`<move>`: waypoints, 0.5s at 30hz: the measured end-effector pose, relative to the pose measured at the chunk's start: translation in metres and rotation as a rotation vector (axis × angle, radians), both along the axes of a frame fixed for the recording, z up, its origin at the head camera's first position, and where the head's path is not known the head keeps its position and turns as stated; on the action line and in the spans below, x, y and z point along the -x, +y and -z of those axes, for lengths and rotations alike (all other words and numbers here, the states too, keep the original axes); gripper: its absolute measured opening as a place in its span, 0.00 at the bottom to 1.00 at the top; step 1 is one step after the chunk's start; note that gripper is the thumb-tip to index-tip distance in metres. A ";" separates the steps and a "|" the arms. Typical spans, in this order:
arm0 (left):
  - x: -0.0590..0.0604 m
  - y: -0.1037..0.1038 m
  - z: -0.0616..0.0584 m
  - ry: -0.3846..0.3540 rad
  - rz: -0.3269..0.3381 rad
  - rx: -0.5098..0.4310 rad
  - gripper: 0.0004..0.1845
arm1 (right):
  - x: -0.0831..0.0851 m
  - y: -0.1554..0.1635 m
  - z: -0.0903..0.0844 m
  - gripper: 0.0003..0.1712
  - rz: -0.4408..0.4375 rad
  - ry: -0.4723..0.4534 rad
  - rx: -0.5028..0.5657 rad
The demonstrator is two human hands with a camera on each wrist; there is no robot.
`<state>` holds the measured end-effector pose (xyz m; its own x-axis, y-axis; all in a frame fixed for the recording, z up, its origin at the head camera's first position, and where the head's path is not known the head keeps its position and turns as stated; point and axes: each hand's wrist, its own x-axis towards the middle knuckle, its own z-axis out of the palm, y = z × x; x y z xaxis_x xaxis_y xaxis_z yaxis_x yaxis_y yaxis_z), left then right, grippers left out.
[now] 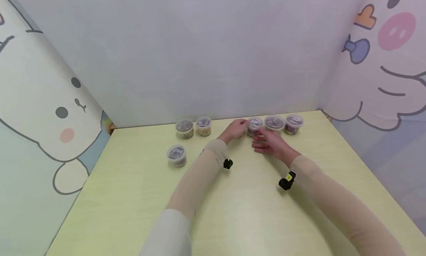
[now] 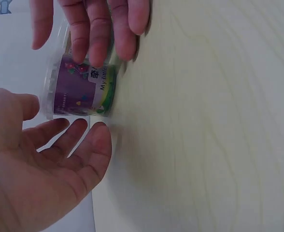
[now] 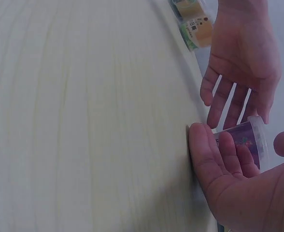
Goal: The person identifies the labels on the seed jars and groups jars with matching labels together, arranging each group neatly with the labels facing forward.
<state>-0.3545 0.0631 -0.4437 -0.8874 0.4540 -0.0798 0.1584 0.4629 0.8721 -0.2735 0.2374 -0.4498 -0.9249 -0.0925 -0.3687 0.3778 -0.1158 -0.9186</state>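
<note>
A small lidded tub (image 1: 255, 123) with a purple label (image 2: 77, 94) stands at the back of the table, between my two hands. My left hand (image 1: 235, 130) is at its left side, the loosely bent fingers and thumb spread apart; whether the fingertips touch it I cannot tell. My right hand (image 1: 273, 143) lies at its front right, with fingers extended across part of it in the right wrist view, where the tub (image 3: 248, 137) shows behind them. Neither hand is closed round the tub.
Right of it in the back row stand two more lidded tubs, a wide one (image 1: 274, 122) and a purple one (image 1: 293, 123). To the left are two yellowish tubs (image 1: 184, 128) (image 1: 203, 126), and a single tub (image 1: 176, 155) sits nearer. A pale wall (image 1: 213, 64) rises behind the table (image 1: 133, 197).
</note>
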 end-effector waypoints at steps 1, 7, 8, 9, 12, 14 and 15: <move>-0.001 0.001 0.001 -0.003 -0.011 0.000 0.25 | 0.001 0.000 0.001 0.40 0.002 -0.006 0.008; -0.003 0.004 0.003 -0.001 -0.040 -0.013 0.25 | 0.007 -0.001 0.002 0.36 0.018 -0.020 0.021; -0.003 0.003 0.003 -0.004 -0.040 -0.023 0.25 | 0.008 -0.001 0.002 0.35 0.021 -0.022 0.021; -0.004 0.003 0.003 -0.011 -0.038 -0.033 0.25 | 0.008 -0.001 0.002 0.34 0.026 -0.026 0.020; -0.004 0.003 0.004 -0.033 -0.034 -0.046 0.26 | 0.008 -0.001 0.001 0.31 0.033 -0.037 0.025; -0.003 0.003 0.006 -0.046 -0.032 -0.048 0.26 | 0.008 -0.001 0.001 0.30 0.036 -0.041 0.021; -0.002 0.003 0.007 -0.052 -0.033 -0.048 0.26 | 0.008 -0.001 0.002 0.30 0.034 -0.039 0.016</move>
